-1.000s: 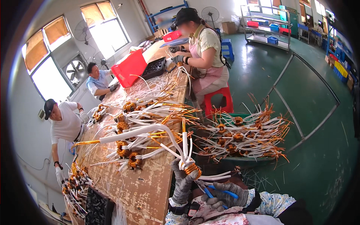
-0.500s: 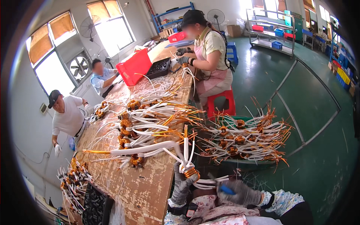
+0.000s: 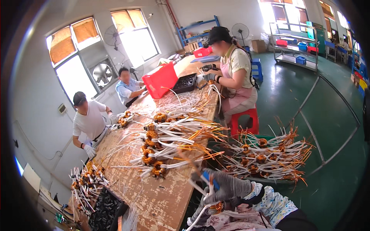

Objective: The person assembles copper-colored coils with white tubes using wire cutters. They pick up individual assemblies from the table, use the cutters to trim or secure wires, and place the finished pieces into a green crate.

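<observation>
My left hand [image 3: 197,213], in a grey glove, is low in front of me, partly hidden behind my right. It is closed around a copper-wound ring coil [image 3: 217,207] with white-sleeved leads. My right hand [image 3: 231,184], also gloved in grey, lies over the coil's leads. Its fingers are wrapped round a blue-handled tool [image 3: 211,180], whose working end I cannot make out. To the left, on the wooden bench [image 3: 162,200], lies a row of similar coils [image 3: 149,156], their white leads ending in bare copper strands.
Right of the bench, a green tub [image 3: 266,137] is heaped with coils. A black tray [image 3: 104,215] of black parts stands at the near left. Co-workers handle coils across the bench and at its far right, near a red bin [image 3: 160,81]. A metal frame [image 3: 308,123] stands at right.
My right hand has moved up and left with the blue-handled tool, over the leads of the held coil. The coil has shifted right and down. My view has turned, shifting the room rightward.
</observation>
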`<state>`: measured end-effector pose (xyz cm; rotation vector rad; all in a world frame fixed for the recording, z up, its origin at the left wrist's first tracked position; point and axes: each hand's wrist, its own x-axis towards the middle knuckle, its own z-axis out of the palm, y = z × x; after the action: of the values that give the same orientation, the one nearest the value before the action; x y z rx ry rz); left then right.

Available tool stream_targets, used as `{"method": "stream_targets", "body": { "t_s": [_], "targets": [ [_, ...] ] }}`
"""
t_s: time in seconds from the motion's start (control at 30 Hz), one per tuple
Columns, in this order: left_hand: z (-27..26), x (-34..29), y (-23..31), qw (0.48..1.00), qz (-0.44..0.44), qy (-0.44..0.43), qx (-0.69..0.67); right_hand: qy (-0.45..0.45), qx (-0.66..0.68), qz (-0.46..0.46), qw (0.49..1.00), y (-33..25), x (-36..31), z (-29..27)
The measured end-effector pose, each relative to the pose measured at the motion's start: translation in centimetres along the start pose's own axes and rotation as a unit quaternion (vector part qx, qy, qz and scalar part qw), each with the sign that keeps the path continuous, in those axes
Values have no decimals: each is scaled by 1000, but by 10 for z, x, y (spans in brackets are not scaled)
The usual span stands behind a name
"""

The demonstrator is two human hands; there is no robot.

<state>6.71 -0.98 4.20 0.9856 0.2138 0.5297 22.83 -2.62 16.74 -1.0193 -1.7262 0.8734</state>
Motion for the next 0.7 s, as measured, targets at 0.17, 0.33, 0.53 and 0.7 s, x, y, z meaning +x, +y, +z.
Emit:
{"method": "stream_targets", "body": {
  "t_s": [0.17, 0.33, 0.53, 0.7],
  "targets": [
    [-2, -12, -2, 1000, -2, 13, 24, -234, -205, -38, 950, -60, 10, 33],
    [-6, -12, 3, 1000, -5, 3, 6, 17, -262, -35, 964, 20, 3, 79],
    [-12, -12, -2, 1000, -2, 8, -27, 131, 271, 277, 912, 55, 18, 29],
    [-22, -18, -7, 998, 13, 41, -50, 100, 365, 274, 884, 49, 4, 25]
  ]
}}
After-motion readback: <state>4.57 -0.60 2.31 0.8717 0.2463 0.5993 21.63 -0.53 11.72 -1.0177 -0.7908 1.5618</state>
